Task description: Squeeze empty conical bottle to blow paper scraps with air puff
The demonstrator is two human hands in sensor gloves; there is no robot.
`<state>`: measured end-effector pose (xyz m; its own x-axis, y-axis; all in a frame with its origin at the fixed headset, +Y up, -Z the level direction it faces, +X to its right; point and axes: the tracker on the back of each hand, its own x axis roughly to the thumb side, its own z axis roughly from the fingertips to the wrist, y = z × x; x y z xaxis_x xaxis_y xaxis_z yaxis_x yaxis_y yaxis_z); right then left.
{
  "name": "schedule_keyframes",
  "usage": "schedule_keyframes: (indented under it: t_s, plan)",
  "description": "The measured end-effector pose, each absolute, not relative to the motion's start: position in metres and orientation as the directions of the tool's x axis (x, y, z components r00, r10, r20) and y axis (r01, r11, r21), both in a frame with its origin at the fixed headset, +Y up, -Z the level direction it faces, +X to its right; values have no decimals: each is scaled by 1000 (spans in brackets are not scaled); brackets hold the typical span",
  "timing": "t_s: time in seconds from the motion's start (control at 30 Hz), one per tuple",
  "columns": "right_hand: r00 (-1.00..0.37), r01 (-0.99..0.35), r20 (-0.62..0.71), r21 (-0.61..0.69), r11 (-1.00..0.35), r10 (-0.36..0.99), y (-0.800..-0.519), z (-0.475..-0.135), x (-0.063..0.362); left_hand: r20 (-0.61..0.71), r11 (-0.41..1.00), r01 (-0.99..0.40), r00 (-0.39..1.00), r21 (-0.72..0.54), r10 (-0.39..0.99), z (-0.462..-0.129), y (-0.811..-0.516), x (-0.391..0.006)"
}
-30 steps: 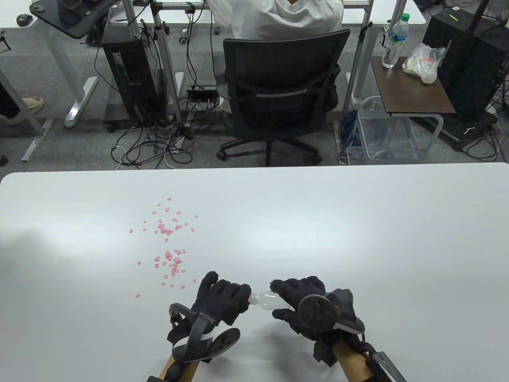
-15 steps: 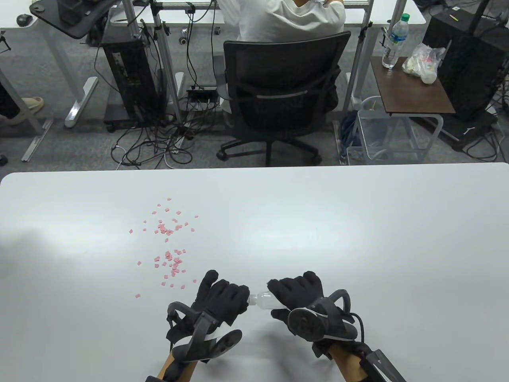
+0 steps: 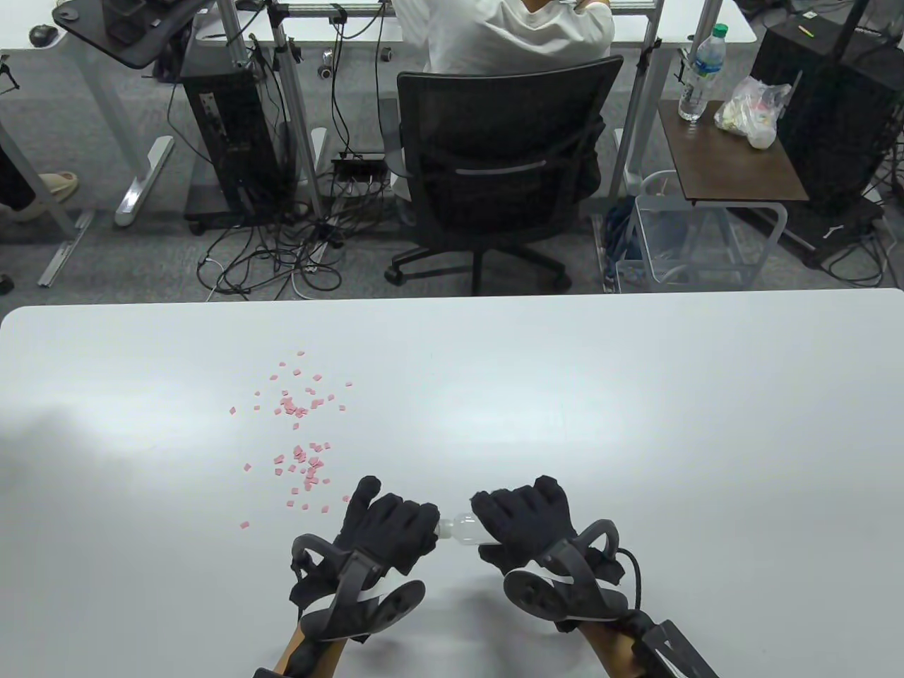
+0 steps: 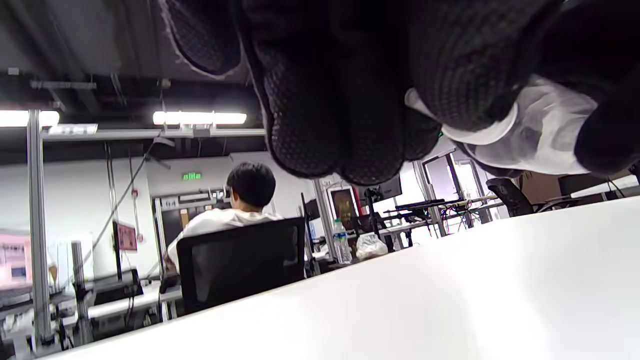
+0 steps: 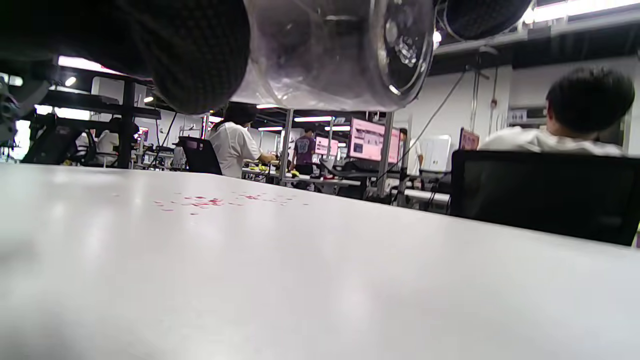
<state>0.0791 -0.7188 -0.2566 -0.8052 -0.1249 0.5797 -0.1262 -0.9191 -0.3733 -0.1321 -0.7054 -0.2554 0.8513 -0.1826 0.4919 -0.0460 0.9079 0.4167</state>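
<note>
A small clear conical bottle (image 3: 459, 528) is held sideways just above the table, between my two hands near the front edge. My left hand (image 3: 392, 526) grips its neck end, and the white cap end (image 4: 520, 127) shows among the fingers (image 4: 320, 100) in the left wrist view. My right hand (image 3: 522, 519) grips its body, and the clear base (image 5: 345, 55) hangs at the top of the right wrist view. Pink paper scraps (image 3: 300, 431) lie scattered on the white table (image 3: 635, 395), to the left of and beyond my left hand. They also show in the right wrist view (image 5: 210, 201).
Beyond the table's far edge stands a black office chair (image 3: 505, 169) with a seated person. A small brown side table (image 3: 731, 152) with a water bottle and a bag stands at the right. Cables and desk legs cover the floor at the left.
Both hands have shifted slightly left and away with the bottle still between them. My right wrist has rolled, so its tracker disc now sits lower and nearer the front edge.
</note>
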Motion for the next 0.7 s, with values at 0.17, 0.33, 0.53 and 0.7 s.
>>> schedule_keyframes:
  t_s: [0.17,0.33,0.53,0.7]
  plan:
    - [-783,-69,564,-495,-866,-260,-717,-250,74,487,936,-71,866,344,-113,-260,-708,-135]
    - [-842,-60,530,-282,-958,-103,-717,-257,69,467,891,13,848,453,-250,-254,-703,-131]
    - [-825,-28,514,-450,-892,-234,-715,-250,68,483,935,-127,874,332,-52,-260,-707,-139]
    - [-852,-25,502,-327,-945,-151,-713,-254,67,486,887,-37,846,460,-217,-254,-705,-133]
